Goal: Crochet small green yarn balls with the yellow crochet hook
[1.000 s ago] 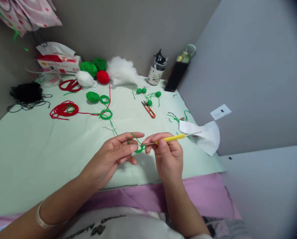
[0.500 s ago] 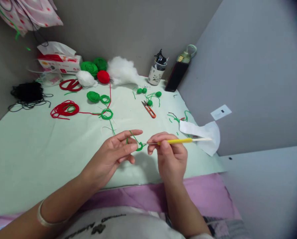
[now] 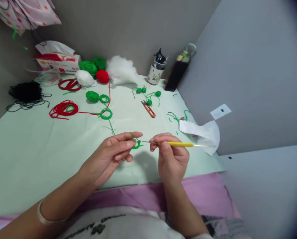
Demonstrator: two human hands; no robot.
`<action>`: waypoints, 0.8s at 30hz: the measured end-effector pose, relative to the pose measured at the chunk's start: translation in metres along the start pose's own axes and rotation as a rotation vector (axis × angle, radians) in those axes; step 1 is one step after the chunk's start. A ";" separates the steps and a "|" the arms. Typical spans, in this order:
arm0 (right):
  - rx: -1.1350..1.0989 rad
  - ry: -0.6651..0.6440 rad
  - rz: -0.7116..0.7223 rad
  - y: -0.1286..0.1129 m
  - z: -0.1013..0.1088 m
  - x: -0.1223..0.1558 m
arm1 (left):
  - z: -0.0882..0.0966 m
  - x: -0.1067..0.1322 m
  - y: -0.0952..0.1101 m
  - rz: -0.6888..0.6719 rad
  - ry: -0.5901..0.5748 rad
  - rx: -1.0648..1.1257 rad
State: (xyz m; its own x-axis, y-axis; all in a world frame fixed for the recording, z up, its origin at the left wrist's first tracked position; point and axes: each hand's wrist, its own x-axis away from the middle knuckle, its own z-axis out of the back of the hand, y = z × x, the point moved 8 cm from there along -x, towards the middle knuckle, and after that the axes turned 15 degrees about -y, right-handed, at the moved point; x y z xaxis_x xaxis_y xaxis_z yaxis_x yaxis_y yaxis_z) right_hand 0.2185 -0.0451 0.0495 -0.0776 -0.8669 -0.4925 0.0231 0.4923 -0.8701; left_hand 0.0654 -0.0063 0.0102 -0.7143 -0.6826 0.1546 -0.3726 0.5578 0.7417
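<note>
Left hand (image 3: 106, 159): closed in a pinch, thumb and fingertips holding the green loop (image 3: 137, 144); the index finger is stretched out above it.
Loop: at the left fingertips, raised above the table (image 3: 51, 149), between the two hands.
Right hand (image 3: 172, 161): fingers closed around the yellow hook (image 3: 178, 144), gripped near its front end.
Hook: lies almost level, its metal tip pointing left at the loop and reaching its edge.
Yarn (image 3: 112, 127): runs from the left fingers back to a green coil (image 3: 106, 114).
Nearby: snips (image 3: 148, 109) beyond the hands, tissue (image 3: 205, 134) right of the hook.
</note>
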 end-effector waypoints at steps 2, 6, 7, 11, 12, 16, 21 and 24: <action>-0.169 -0.027 -0.054 0.007 -0.004 -0.002 | -0.001 0.001 0.002 -0.030 0.004 -0.056; -0.096 -0.122 -0.005 0.003 -0.016 -0.001 | -0.005 0.002 0.001 -0.049 -0.006 -0.171; -0.042 -0.139 0.019 0.000 -0.018 0.000 | -0.006 0.002 0.000 -0.038 -0.013 -0.184; -0.102 -0.122 -0.003 0.004 -0.016 -0.001 | -0.005 0.001 -0.002 -0.001 -0.044 -0.120; -0.164 -0.117 -0.034 0.008 -0.014 -0.001 | -0.004 0.001 -0.002 0.003 -0.051 -0.097; -0.133 -0.141 -0.035 0.005 -0.012 -0.001 | -0.002 0.001 -0.001 0.001 -0.027 -0.099; 0.671 -0.258 0.299 -0.032 -0.030 0.015 | -0.003 0.001 0.001 -0.056 0.023 -0.091; 0.832 -0.266 0.387 -0.036 -0.035 0.021 | -0.006 -0.001 -0.006 0.002 -0.021 0.015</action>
State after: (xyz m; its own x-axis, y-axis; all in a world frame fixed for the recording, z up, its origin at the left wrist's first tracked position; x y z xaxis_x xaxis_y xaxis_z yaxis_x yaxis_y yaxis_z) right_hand 0.1814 -0.0785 0.0706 0.3110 -0.6955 -0.6478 0.7091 0.6236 -0.3291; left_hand 0.0714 -0.0117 0.0093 -0.7271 -0.6715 0.1428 -0.3796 0.5666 0.7314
